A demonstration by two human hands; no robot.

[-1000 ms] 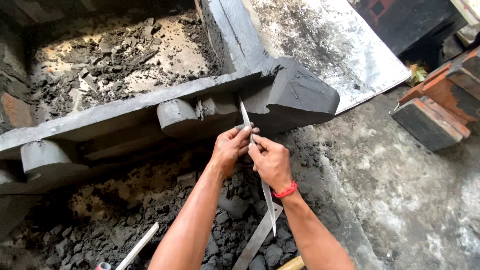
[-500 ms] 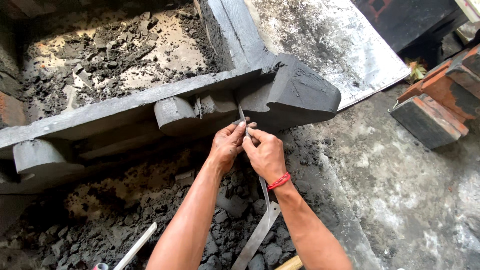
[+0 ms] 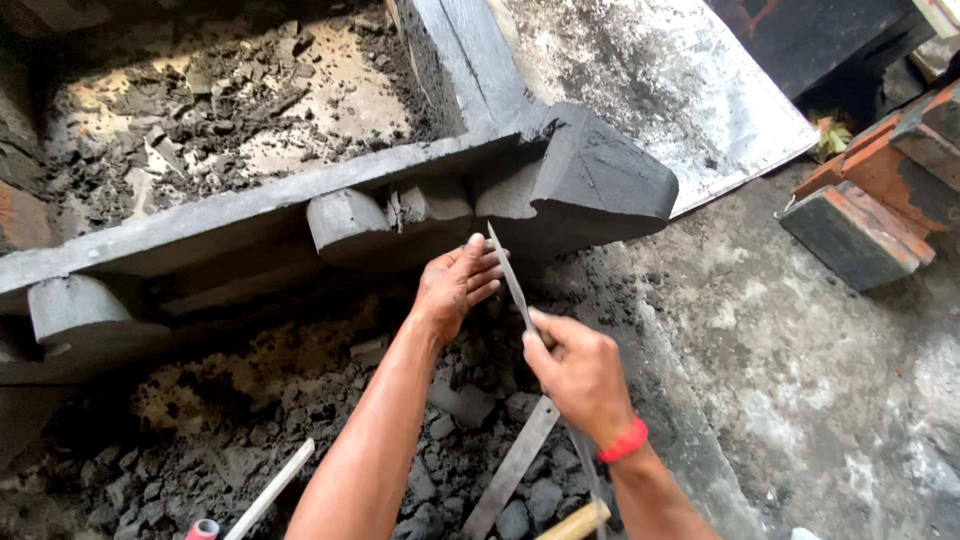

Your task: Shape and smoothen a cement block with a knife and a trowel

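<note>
My right hand (image 3: 578, 372), with a red band at the wrist, grips a long thin metal blade (image 3: 508, 272) whose tip points up toward a dark grey carved stone moulding (image 3: 600, 180). My left hand (image 3: 458, 284) has its fingers stretched out, the fingertips resting against the blade near its upper end. Both hands hover just below the moulding's underside, next to a rounded carved block (image 3: 345, 222).
Grey stone rubble (image 3: 300, 400) covers the ground under my arms. A flat metal strip (image 3: 510, 468), a wooden handle (image 3: 572, 520) and a thin white rod (image 3: 268, 490) lie there. Red and black bricks (image 3: 870, 200) stand at the right on a concrete floor.
My right hand has slid down and back along the blade, away from the left. The left hand's fingers have opened out flat against the blade.
</note>
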